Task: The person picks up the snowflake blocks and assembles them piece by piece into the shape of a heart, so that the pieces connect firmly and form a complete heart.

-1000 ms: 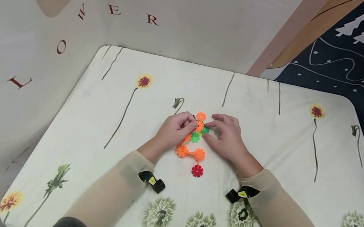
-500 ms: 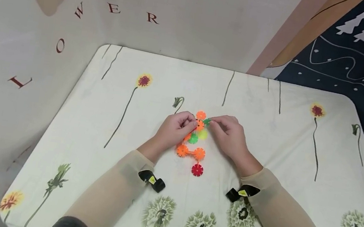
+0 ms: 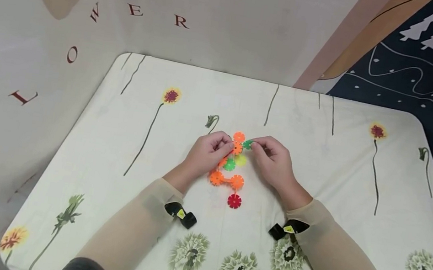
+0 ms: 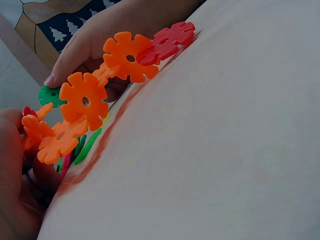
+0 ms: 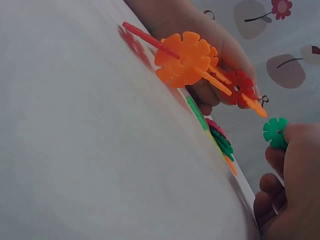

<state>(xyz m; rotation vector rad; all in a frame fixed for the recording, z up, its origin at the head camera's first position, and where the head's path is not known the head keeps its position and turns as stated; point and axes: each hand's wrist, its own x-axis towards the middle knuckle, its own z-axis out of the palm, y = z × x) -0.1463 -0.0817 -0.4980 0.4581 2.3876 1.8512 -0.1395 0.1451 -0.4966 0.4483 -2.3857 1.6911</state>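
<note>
A chain of slotted, flower-shaped plastic discs, mostly orange [image 3: 216, 179], ends in a red disc [image 3: 234, 201] toward the person. My left hand [image 3: 211, 148] pinches the chain's far end, where another red disc [image 5: 240, 87] sits between fingertips and an orange disc [image 5: 255, 105] sticks out. In the right wrist view the chain is tilted, its orange discs above the cloth. My right hand [image 3: 273, 161] pinches a single green disc [image 5: 275, 132] between thumb and forefinger. A small gap separates it from the chain's end in the right wrist view.
Loose discs lie on the flower-print tablecloth [image 3: 301, 239] close by the hands: a light green one [image 3: 230, 164], a yellow one [image 3: 240, 160] and an orange one [image 3: 239, 137]. Dark green and pink discs [image 5: 220, 135] show behind the chain. A pale wall [image 3: 247, 33] stands behind the table.
My right hand, spread by the green disc one second ago, has taken hold of it and moved it away from the person, beside the chain's far end. The left hand keeps its grip nearly still.
</note>
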